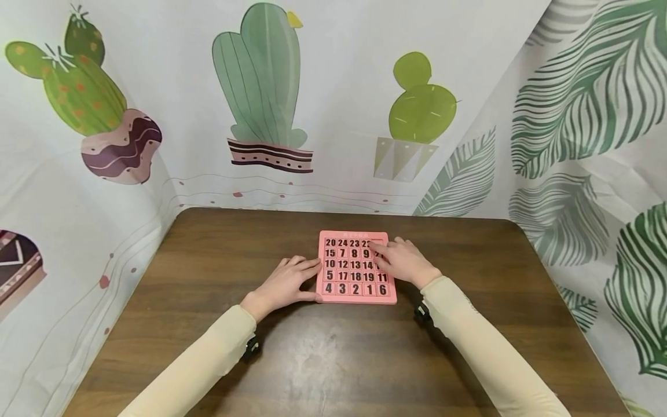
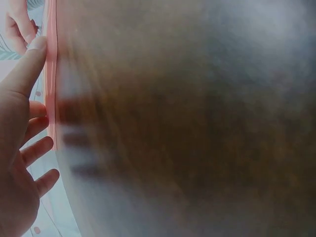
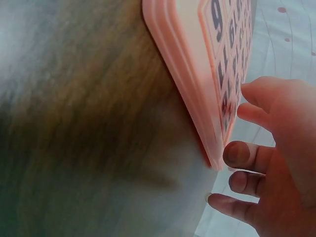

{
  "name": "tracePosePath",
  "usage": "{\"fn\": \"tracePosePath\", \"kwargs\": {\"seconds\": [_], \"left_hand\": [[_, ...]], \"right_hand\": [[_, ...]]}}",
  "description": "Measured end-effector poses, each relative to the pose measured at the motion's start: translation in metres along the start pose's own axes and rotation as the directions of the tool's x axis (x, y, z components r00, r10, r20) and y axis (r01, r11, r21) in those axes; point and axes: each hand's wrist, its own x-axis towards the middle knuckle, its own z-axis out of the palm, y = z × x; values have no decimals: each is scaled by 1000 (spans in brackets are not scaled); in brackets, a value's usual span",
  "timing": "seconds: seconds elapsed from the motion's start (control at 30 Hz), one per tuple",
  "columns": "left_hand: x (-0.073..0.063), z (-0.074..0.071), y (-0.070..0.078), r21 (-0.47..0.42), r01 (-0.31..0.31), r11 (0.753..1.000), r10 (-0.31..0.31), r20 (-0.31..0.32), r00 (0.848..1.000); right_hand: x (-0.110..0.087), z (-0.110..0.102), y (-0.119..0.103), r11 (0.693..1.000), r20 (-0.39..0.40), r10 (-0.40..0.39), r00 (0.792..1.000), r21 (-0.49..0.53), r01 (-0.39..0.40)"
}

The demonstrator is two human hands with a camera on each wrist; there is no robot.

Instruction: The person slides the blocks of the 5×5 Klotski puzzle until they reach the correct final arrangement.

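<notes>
A pink sliding number puzzle (image 1: 356, 299) with black numerals on its square tiles lies flat on the table. My left hand (image 1: 286, 282) is at its left side, the thumb touching the edge near the front corner and the other fingers spread along that side. From the right, my right hand (image 1: 403, 260) reaches over the puzzle's upper right part, with fingertips over the tiles around 22 and 9. It hides some tiles of the right column. In the right wrist view the fingers (image 3: 239, 153) are loosely extended beside the puzzle's raised rim (image 3: 190, 89).
The brown wooden table (image 1: 312, 359) reaches back to a white cloth wall (image 1: 344, 104) printed with cacti and leaves. A dark wrist device (image 1: 252, 347) sits under the left sleeve, and another dark device (image 1: 422, 313) under the right.
</notes>
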Motion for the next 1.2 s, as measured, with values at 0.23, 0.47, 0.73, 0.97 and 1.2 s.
{"fn": "tracePosePath", "kwargs": {"seconds": [0.23,0.47,0.73,0.97,1.2], "left_hand": [[1,1,-1,5,-1,1000,2,-13,1000],[1,1,-2,-1,8,1000,-8,-4,1000],[0,2,-4,-7,11,1000,-11,8,1000],[1,2,-7,-6,10,1000,-10,20,1000],[2,4,-4,-15,19,1000,-18,20,1000]], "right_hand": [[0,1,2,1000,17,17,1000,6,-17],[-9,0,8,998,10,48,999,48,-48],[-15,0,14,998,-12,49,999,38,-48],[-15,0,13,998,-24,61,998,28,-60],[-3,1,-1,999,-16,33,999,36,-33]]}}
